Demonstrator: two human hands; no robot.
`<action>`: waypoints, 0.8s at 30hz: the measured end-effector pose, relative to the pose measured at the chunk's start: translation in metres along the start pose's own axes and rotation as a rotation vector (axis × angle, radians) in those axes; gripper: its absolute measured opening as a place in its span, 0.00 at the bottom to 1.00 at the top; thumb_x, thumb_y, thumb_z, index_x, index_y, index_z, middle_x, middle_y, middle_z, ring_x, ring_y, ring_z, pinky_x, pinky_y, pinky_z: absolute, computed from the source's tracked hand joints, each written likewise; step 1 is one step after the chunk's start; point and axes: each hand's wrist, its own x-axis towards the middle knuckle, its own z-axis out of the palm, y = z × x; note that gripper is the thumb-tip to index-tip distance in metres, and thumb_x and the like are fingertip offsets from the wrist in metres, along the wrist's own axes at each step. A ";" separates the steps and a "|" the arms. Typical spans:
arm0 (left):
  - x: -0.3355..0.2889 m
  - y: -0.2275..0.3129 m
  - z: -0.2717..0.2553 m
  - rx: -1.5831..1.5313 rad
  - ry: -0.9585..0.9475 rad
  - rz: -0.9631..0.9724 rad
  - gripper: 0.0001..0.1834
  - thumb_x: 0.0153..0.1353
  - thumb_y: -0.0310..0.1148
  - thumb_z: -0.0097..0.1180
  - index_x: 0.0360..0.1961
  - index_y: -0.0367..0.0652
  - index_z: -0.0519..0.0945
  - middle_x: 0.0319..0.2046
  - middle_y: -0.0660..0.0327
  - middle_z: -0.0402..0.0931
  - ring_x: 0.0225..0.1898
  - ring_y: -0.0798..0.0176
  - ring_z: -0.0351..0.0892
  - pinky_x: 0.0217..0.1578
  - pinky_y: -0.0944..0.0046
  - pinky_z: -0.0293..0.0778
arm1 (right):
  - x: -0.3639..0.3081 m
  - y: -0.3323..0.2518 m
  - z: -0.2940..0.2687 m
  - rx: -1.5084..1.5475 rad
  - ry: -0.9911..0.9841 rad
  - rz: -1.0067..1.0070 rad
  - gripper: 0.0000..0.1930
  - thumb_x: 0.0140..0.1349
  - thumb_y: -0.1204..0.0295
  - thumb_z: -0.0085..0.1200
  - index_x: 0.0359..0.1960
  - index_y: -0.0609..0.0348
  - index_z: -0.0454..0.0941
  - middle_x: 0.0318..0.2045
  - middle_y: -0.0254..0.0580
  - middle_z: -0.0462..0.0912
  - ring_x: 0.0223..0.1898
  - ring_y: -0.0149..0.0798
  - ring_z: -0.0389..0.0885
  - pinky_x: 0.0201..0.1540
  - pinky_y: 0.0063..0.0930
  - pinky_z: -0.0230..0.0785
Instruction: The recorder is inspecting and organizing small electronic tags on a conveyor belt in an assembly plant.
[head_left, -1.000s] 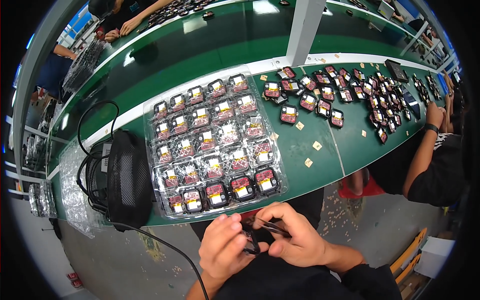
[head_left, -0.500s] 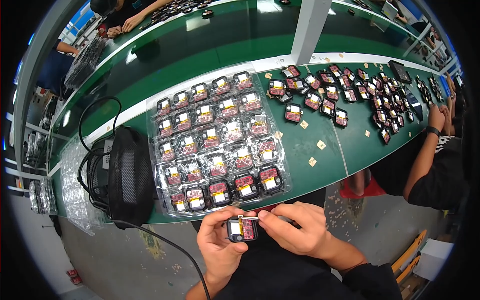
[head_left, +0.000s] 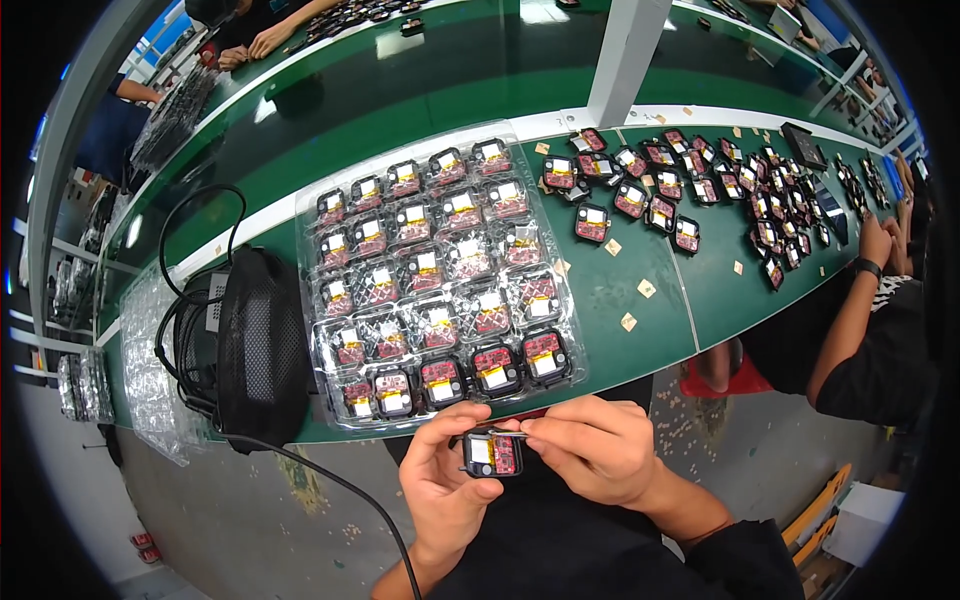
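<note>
My left hand (head_left: 448,478) grips a small square electronic device (head_left: 494,453) by its edges, in front of the table edge. Its black case is open and shows a red circuit board, a white block and a strip of yellow tape. In my right hand (head_left: 596,452) a slim silver tool, apparently tweezers (head_left: 511,433), is pinched between thumb and fingers. The tip lies at the device's upper edge; what it touches there is too small to tell. Just beyond my hands is a clear plastic tray (head_left: 574,352) with rows of similar devices.
Loose devices (head_left: 592,223) lie in a heap on the green table (head_left: 610,365), with small pale paper squares (head_left: 628,321) around. A black mesh bag (head_left: 262,350) and its cable stand left, beside clear trays (head_left: 160,380). A co-worker's arm (head_left: 845,310) reaches in from the right.
The device has shifted slightly right and up in my left hand. The tool's tip has moved right along its upper edge, and a small pale spot beneath the tip no longer shows.
</note>
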 end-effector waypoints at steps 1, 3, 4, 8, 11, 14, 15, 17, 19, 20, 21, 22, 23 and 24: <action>0.000 0.000 0.000 0.015 -0.004 0.003 0.41 0.50 0.44 0.81 0.59 0.36 0.73 0.58 0.49 0.73 0.56 0.51 0.82 0.59 0.53 0.81 | 0.000 0.000 0.000 0.000 0.000 0.001 0.12 0.51 0.80 0.72 0.39 0.60 0.88 0.32 0.38 0.86 0.27 0.35 0.86 0.26 0.25 0.77; 0.000 -0.001 -0.002 0.029 -0.008 0.005 0.41 0.50 0.44 0.81 0.59 0.36 0.73 0.58 0.48 0.73 0.56 0.51 0.82 0.59 0.53 0.81 | 0.000 0.001 -0.001 -0.020 -0.007 -0.002 0.12 0.51 0.80 0.72 0.39 0.61 0.88 0.33 0.39 0.87 0.27 0.36 0.87 0.26 0.25 0.77; 0.000 -0.001 -0.003 0.035 -0.006 0.005 0.40 0.50 0.44 0.81 0.59 0.36 0.73 0.59 0.48 0.73 0.56 0.51 0.82 0.59 0.53 0.81 | -0.001 0.001 -0.001 -0.020 -0.006 -0.001 0.12 0.51 0.80 0.72 0.39 0.61 0.88 0.33 0.39 0.87 0.27 0.36 0.87 0.26 0.25 0.77; -0.001 0.000 -0.003 -0.009 -0.016 -0.013 0.40 0.50 0.43 0.81 0.59 0.37 0.74 0.60 0.48 0.72 0.57 0.51 0.81 0.59 0.53 0.81 | -0.002 0.000 0.001 -0.030 0.007 -0.016 0.12 0.52 0.80 0.72 0.39 0.61 0.88 0.33 0.39 0.87 0.27 0.36 0.87 0.26 0.25 0.77; -0.001 -0.001 -0.003 -0.013 -0.017 -0.026 0.39 0.50 0.43 0.81 0.59 0.38 0.74 0.60 0.48 0.72 0.57 0.52 0.81 0.60 0.53 0.80 | -0.002 0.000 0.000 -0.015 0.010 -0.012 0.12 0.52 0.81 0.71 0.38 0.61 0.87 0.33 0.39 0.87 0.27 0.35 0.86 0.25 0.25 0.76; -0.002 -0.002 -0.005 0.014 -0.031 -0.007 0.38 0.51 0.42 0.81 0.59 0.39 0.75 0.61 0.47 0.72 0.57 0.52 0.81 0.60 0.53 0.80 | -0.004 0.002 0.001 -0.009 0.006 -0.007 0.12 0.52 0.81 0.71 0.39 0.61 0.87 0.33 0.39 0.87 0.27 0.35 0.86 0.25 0.25 0.76; -0.002 -0.003 -0.005 0.014 -0.030 -0.008 0.38 0.51 0.42 0.81 0.59 0.39 0.75 0.61 0.47 0.72 0.57 0.52 0.81 0.60 0.53 0.80 | -0.004 0.002 0.002 -0.005 0.009 -0.010 0.12 0.51 0.81 0.71 0.39 0.61 0.87 0.33 0.39 0.87 0.27 0.35 0.86 0.25 0.25 0.75; -0.004 -0.005 -0.005 0.012 -0.030 0.008 0.37 0.51 0.41 0.80 0.58 0.39 0.75 0.61 0.47 0.72 0.58 0.53 0.81 0.61 0.54 0.79 | -0.006 0.000 0.002 -0.018 0.013 -0.010 0.12 0.51 0.81 0.71 0.39 0.61 0.87 0.32 0.39 0.87 0.27 0.35 0.86 0.25 0.25 0.76; -0.003 -0.004 -0.004 -0.021 -0.043 0.013 0.35 0.52 0.37 0.80 0.58 0.39 0.76 0.62 0.47 0.73 0.59 0.51 0.80 0.62 0.52 0.77 | -0.007 -0.001 0.004 -0.031 0.018 -0.009 0.12 0.51 0.81 0.71 0.39 0.61 0.87 0.32 0.39 0.87 0.27 0.35 0.86 0.25 0.26 0.76; -0.003 -0.004 -0.004 -0.053 -0.057 0.017 0.32 0.54 0.32 0.79 0.58 0.39 0.76 0.62 0.46 0.73 0.60 0.50 0.80 0.64 0.51 0.75 | -0.008 -0.001 0.005 -0.118 0.025 -0.058 0.13 0.51 0.81 0.71 0.39 0.61 0.87 0.32 0.40 0.86 0.27 0.36 0.86 0.26 0.27 0.76; -0.003 -0.004 -0.004 -0.053 -0.056 0.017 0.32 0.54 0.32 0.79 0.58 0.39 0.76 0.62 0.46 0.73 0.60 0.50 0.80 0.64 0.51 0.75 | -0.009 -0.001 0.005 -0.204 0.032 -0.107 0.13 0.50 0.80 0.71 0.39 0.60 0.87 0.32 0.40 0.86 0.27 0.37 0.86 0.27 0.28 0.77; -0.004 -0.004 -0.006 -0.055 -0.058 0.011 0.32 0.54 0.31 0.79 0.58 0.39 0.76 0.61 0.46 0.74 0.60 0.50 0.80 0.64 0.51 0.75 | -0.009 -0.001 0.005 -0.203 0.031 -0.107 0.13 0.50 0.80 0.71 0.39 0.60 0.87 0.32 0.40 0.86 0.27 0.37 0.86 0.27 0.28 0.77; -0.004 -0.004 -0.007 -0.057 -0.060 0.006 0.32 0.54 0.29 0.79 0.58 0.39 0.76 0.60 0.46 0.75 0.60 0.49 0.80 0.64 0.52 0.75 | -0.009 -0.001 0.004 -0.248 0.013 -0.136 0.13 0.50 0.78 0.71 0.39 0.60 0.87 0.32 0.38 0.86 0.26 0.36 0.85 0.26 0.27 0.75; -0.005 -0.003 -0.008 -0.058 -0.062 0.006 0.32 0.54 0.29 0.79 0.58 0.39 0.76 0.60 0.46 0.75 0.60 0.49 0.80 0.64 0.52 0.75 | -0.009 -0.001 0.003 -0.296 -0.003 -0.165 0.13 0.51 0.76 0.71 0.40 0.59 0.87 0.31 0.36 0.85 0.25 0.35 0.84 0.25 0.27 0.73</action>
